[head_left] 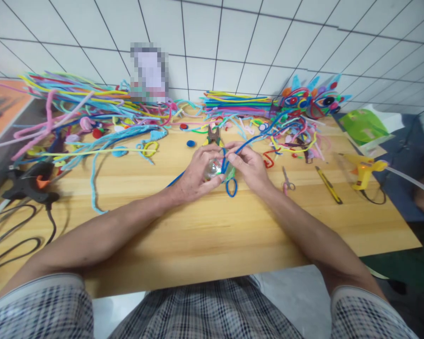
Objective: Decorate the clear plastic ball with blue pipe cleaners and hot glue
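Over the middle of the table, my left hand (194,176) is closed around a clear, shiny plastic piece (215,165), which looks like part of a bottle. My right hand (250,164) pinches a blue pipe cleaner (252,140) against that piece. One end of the pipe cleaner runs up to the right, and a blue loop (231,188) hangs below my fingers. Something light green shows between the hands, mostly hidden. Just beyond them lie pliers (214,135) with green and yellow handles and a blue bottle cap (191,143).
Loose pipe cleaners (127,134) spread across the left; a sorted bundle (238,103) lies at the back. Colourful finished figures (311,101) stand back right. Scissors (288,179), a yellow cutter (328,185) and a yellow glue gun (365,172) lie right. A black power strip (31,183) with cords sits left.
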Demonstrator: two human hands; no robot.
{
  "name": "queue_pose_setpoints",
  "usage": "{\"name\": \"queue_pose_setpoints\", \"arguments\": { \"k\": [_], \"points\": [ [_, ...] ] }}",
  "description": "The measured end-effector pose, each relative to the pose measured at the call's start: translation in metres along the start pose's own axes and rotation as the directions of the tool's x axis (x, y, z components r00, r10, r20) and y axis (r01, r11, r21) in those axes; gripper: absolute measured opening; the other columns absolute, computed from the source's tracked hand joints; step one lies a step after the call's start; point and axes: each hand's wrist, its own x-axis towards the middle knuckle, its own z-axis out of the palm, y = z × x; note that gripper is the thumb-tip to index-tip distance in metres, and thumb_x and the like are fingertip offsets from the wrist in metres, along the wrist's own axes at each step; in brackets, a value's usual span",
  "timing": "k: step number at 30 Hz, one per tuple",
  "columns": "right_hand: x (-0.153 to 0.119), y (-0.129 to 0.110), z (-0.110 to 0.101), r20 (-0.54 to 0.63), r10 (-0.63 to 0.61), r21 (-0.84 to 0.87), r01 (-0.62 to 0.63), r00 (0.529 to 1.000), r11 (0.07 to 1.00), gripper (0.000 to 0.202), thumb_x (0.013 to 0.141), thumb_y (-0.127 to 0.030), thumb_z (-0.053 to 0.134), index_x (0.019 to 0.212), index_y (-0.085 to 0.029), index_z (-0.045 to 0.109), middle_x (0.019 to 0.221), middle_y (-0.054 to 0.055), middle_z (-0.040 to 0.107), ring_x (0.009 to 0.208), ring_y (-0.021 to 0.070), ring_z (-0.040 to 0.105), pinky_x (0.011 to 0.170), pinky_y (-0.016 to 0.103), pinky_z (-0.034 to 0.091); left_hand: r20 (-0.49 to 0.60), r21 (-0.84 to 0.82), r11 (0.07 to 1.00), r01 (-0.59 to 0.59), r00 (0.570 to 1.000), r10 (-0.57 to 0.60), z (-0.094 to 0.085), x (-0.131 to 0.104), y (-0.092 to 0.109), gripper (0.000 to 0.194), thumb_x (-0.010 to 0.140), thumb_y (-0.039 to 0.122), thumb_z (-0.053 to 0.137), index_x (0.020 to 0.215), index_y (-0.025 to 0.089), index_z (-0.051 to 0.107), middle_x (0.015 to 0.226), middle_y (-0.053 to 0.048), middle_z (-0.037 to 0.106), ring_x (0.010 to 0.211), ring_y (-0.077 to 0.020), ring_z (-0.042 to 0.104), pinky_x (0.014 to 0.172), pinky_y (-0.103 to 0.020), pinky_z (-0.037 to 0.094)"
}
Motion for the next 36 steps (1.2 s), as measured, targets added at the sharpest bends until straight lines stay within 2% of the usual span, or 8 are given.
{"name": "queue_pose_setpoints", "arguments": {
  "k": [4,6,11,16,20,25,29,36],
  "points": [
    [0.007,-0.009,-0.016,0.196,0.009,0.003,-0.010,0.981,1.000,0.050,0.099,-0.079,0.073,0.101,-0.030,0.082,0.136,0.009,0.079,0.142,0.0337,0.073,0.120,0.061,0.063,-0.018,0.002,1.000,0.000,1.000,0.000,0.001,-0.001,-0.003,0.046,0.112,0.050,0.067,0.152,0.033,0.050,0.152,-0.014,0.059,0.148,-0.0308,0.058,0.123,-0.059,0.054],
    [0.010,-0.013,-0.022,0.251,0.022,0.005,-0.024,0.968,1.000,0.050,0.099,-0.079,0.073,0.100,-0.030,0.083,0.135,0.009,0.079,0.143,0.0338,0.072,0.121,0.060,0.063,-0.019,-0.008,1.000,-0.006,1.000,0.006,0.002,-0.001,-0.003,0.047,0.112,0.049,0.067,0.152,0.033,0.051,0.152,-0.014,0.059,0.148,-0.0309,0.058,0.123,-0.059,0.054],
    [0.014,-0.017,-0.023,0.249,0.069,0.060,-0.086,0.966,0.994,0.052,0.094,-0.080,0.078,0.089,-0.028,0.083,0.133,0.010,0.082,0.129,0.0337,0.079,0.116,0.065,0.066,-0.027,-0.031,0.999,-0.029,0.999,0.028,0.002,-0.001,-0.004,0.049,0.110,0.042,0.071,0.153,0.031,0.052,0.152,-0.015,0.059,0.149,-0.0317,0.058,0.124,-0.058,0.054],
    [0.013,-0.020,-0.018,0.281,0.125,0.129,-0.167,0.951,0.978,0.055,0.093,-0.081,0.079,0.083,-0.027,0.081,0.136,0.012,0.081,0.133,0.0359,0.078,0.117,0.069,0.064,-0.003,-0.016,0.999,-0.034,0.999,0.034,0.001,0.000,-0.003,0.049,0.110,0.044,0.070,0.153,0.033,0.050,0.155,-0.015,0.057,0.151,-0.0327,0.058,0.124,-0.060,0.054],
    [0.013,-0.021,-0.016,0.264,0.142,0.132,-0.182,0.954,0.974,0.056,0.091,-0.079,0.082,0.078,-0.025,0.077,0.135,0.013,0.081,0.135,0.0369,0.076,0.118,0.070,0.061,0.013,0.006,0.999,-0.039,0.999,0.039,0.000,0.000,-0.003,0.047,0.112,0.046,0.068,0.153,0.032,0.049,0.155,-0.015,0.057,0.151,-0.0315,0.058,0.125,-0.058,0.054],
    [0.013,-0.025,-0.014,0.175,0.223,0.182,-0.254,0.959,0.950,0.059,0.079,-0.079,0.093,0.074,-0.025,0.071,0.133,0.011,0.082,0.137,0.0357,0.075,0.122,0.062,0.056,0.009,-0.006,0.998,-0.068,0.998,0.068,0.001,0.000,-0.003,0.048,0.109,0.041,0.071,0.152,0.031,0.051,0.154,-0.016,0.057,0.149,-0.0329,0.058,0.124,-0.057,0.054],
    [0.012,-0.030,-0.010,0.140,0.287,0.242,-0.314,0.948,0.918,0.058,0.075,-0.076,0.097,0.069,-0.026,0.070,0.134,0.009,0.082,0.144,0.0352,0.070,0.127,0.058,0.052,0.028,0.005,0.998,-0.062,0.998,0.062,0.000,0.000,-0.002,0.047,0.110,0.040,0.070,0.152,0.030,0.050,0.155,-0.015,0.057,0.150,-0.0328,0.057,0.125,-0.057,0.053],
    [0.008,-0.024,0.000,0.067,0.317,0.319,-0.321,0.946,0.892,0.053,0.070,-0.070,0.103,0.070,-0.028,0.071,0.135,0.007,0.081,0.147,0.0357,0.068,0.121,0.056,0.058,0.019,-0.003,0.998,-0.066,0.998,0.066,0.000,-0.001,-0.002,0.048,0.110,0.040,0.070,0.153,0.030,0.051,0.154,-0.015,0.058,0.150,-0.0326,0.057,0.124,-0.056,0.054]
  ]
}}
